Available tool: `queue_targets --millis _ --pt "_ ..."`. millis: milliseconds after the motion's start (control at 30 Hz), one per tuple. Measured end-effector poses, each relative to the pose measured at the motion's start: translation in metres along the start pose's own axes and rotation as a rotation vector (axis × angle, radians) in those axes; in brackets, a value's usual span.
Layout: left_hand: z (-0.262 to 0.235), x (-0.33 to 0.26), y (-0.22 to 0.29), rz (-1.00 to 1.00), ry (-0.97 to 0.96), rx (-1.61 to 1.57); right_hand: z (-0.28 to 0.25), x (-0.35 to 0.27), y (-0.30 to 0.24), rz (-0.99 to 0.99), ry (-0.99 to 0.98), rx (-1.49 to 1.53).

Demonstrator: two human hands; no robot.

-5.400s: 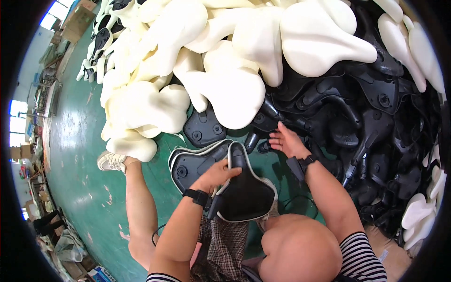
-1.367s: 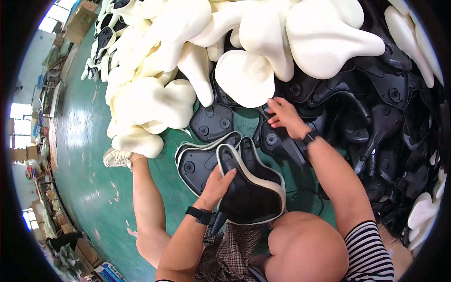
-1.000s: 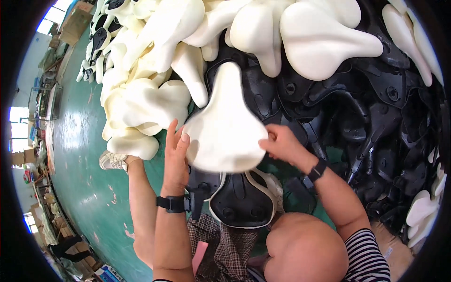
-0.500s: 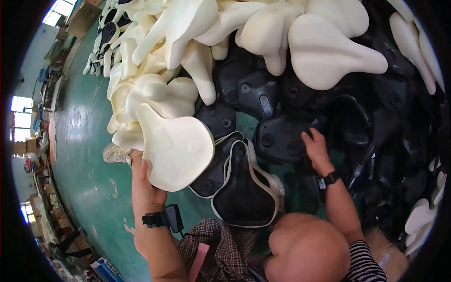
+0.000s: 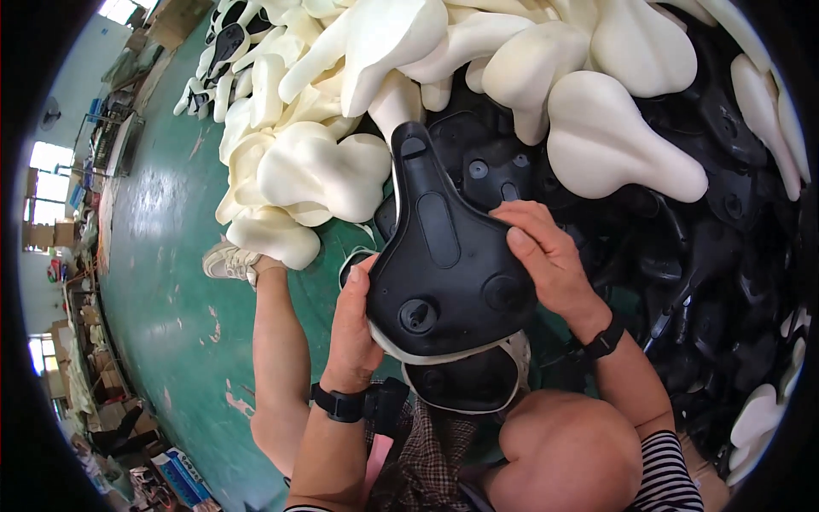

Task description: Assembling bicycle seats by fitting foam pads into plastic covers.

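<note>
A black plastic saddle base [image 5: 444,264] with a cream foam pad under it is held up in front of me, its underside facing the camera and its nose pointing away. My left hand [image 5: 354,328] grips its left rear edge. My right hand [image 5: 546,256] lies over its right side. Below it, on my lap, rests another black saddle [image 5: 465,384] with a pale rim.
A heap of cream foam saddle pads [image 5: 333,166] rises at the back and left. Black saddle bases [image 5: 717,282] are piled on the right. My leg and pale shoe [image 5: 229,260] stretch over the green floor [image 5: 171,282]. Boxes and clutter line the left edge.
My left hand set the cream pad aside at the left, then came back. Both hands now hold a black base with its foam pad raised over my lap.
</note>
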State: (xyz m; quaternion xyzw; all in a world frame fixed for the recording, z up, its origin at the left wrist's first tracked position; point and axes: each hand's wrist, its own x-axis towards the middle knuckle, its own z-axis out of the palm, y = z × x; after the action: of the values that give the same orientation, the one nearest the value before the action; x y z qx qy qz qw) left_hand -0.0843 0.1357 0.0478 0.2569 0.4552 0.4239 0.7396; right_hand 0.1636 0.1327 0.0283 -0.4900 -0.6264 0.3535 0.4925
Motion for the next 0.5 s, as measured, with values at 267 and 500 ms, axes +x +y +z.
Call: queue_targets --millis 267,500 --pt "-0.001 0.009 -0.005 0.027 0.017 -0.023 0.018 -0.007 0.016 0.074 0.08 0.027" --pt "-0.004 0.019 -0.005 -0.059 0.062 0.121 0.036 -0.027 0.035 0.177 0.249 0.048"
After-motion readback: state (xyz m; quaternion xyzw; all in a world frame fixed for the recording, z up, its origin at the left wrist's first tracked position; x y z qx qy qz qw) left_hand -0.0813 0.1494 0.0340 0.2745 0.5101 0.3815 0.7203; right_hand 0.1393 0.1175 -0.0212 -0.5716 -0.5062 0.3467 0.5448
